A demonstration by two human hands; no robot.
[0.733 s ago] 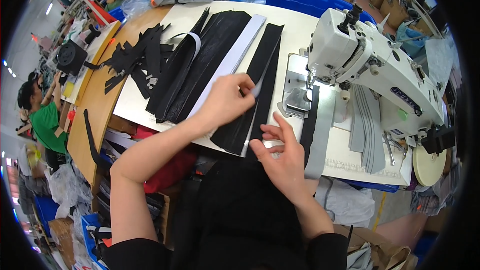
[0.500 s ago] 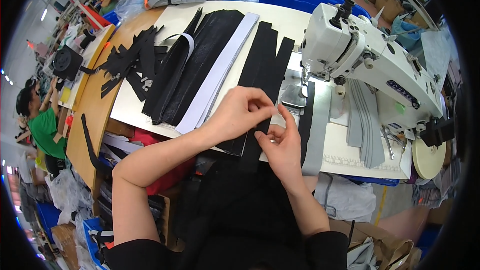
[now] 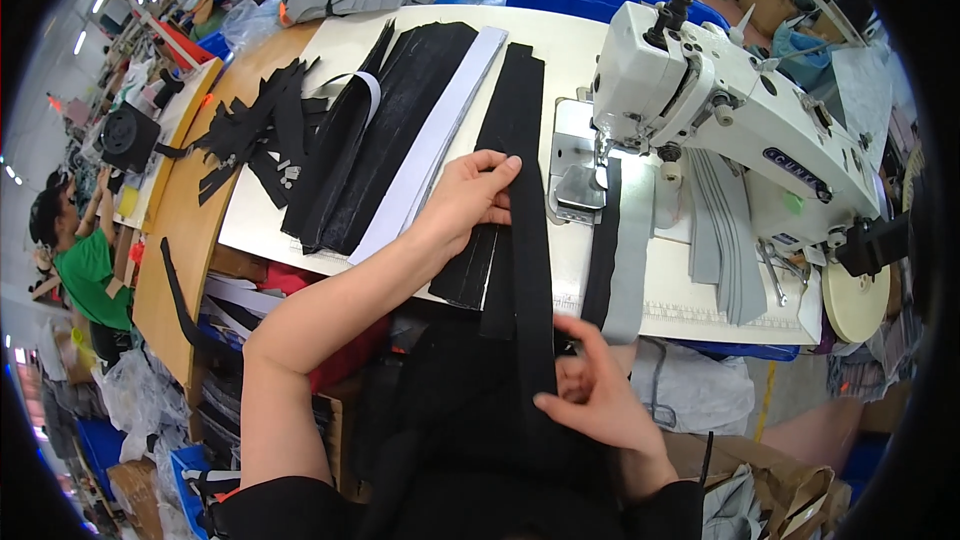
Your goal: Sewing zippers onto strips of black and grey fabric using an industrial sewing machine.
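Black strip in work: one long black fabric strip is laid lengthwise over the table's front edge, and its lower part is hung down toward the lap; its upper end cannot be told clearly from the black beneath.
Left hand: by the left hand, the left edge of this strip is pinched between thumb and fingers; the other fingers are bent.
Right hand: the right hand is placed at the right side of the lower strip, with thumb and forefinger spread apart and the other fingers curled; the thumb tip is seen at the strip's edge, but whether it is pressed there cannot be told.
Under the strip: more black strips are laid on the white work table.
Left on the table: white strips, black fabric panels and a heap of black scraps are spread.
Sewing machine: a white sewing machine is mounted at the right; near its needle, a black-and-grey band is laid.
Far right: a stack of grey strips is placed partly behind the machine head.
Far left: a co-worker in a green shirt is seen at another table.
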